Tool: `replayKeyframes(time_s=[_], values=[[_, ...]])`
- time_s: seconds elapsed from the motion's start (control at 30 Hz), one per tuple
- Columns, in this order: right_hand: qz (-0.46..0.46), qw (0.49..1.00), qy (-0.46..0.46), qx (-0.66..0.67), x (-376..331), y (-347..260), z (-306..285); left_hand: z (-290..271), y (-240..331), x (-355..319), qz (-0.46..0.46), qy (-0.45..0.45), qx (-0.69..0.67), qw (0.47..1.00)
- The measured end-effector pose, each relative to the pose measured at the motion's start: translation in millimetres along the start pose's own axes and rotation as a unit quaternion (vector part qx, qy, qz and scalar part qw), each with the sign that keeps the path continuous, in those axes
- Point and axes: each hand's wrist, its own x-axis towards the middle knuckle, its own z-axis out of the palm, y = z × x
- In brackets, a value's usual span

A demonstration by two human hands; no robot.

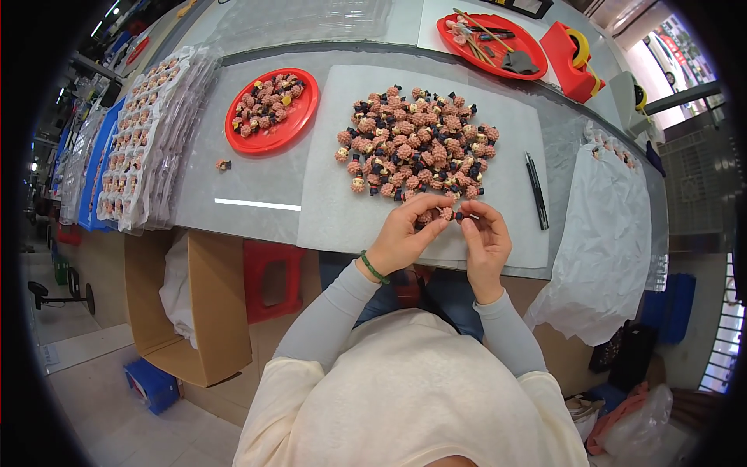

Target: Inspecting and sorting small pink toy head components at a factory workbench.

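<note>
A heap of several small pink knobbly pieces with dark and gold ends [416, 140] lies on a white mat [334, 210] on the grey table. My left hand [405, 233] and my right hand [486, 237] meet at the near edge of the heap, both pinching one such pink piece [447, 212] between the fingertips. A green bead bracelet sits on my left wrist.
A red plate [272, 128] holding more pink pieces stands left of the mat, one loose piece [223, 164] near it. Stacked clear blister trays [152, 132] fill the left. Black pens [537, 191] and a white bag [607, 233] lie right; a red tool plate [490, 43] is behind.
</note>
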Motion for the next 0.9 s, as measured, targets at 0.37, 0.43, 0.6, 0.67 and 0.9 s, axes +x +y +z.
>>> replayKeyframes(time_s=[0.37,0.43,0.6,0.67,0.9], values=[[-0.079,0.974,-0.004,-0.212,128,-50,-4,3,5,1,0.03,0.019,0.096,0.995],[-0.093,0.956,-0.011,-0.278,172,-54,-5,5,3,-1,0.057,0.036,0.118,0.991],[-0.132,0.89,-0.017,-0.436,283,-26,-28,11,7,-10,0.07,0.044,0.154,0.985],[-0.172,0.87,-0.021,-0.461,320,-7,-46,13,11,-7,0.11,0.032,0.19,0.975],[-0.199,0.781,-0.014,-0.591,396,42,-51,8,8,-3,0.136,-0.001,0.222,0.965]])
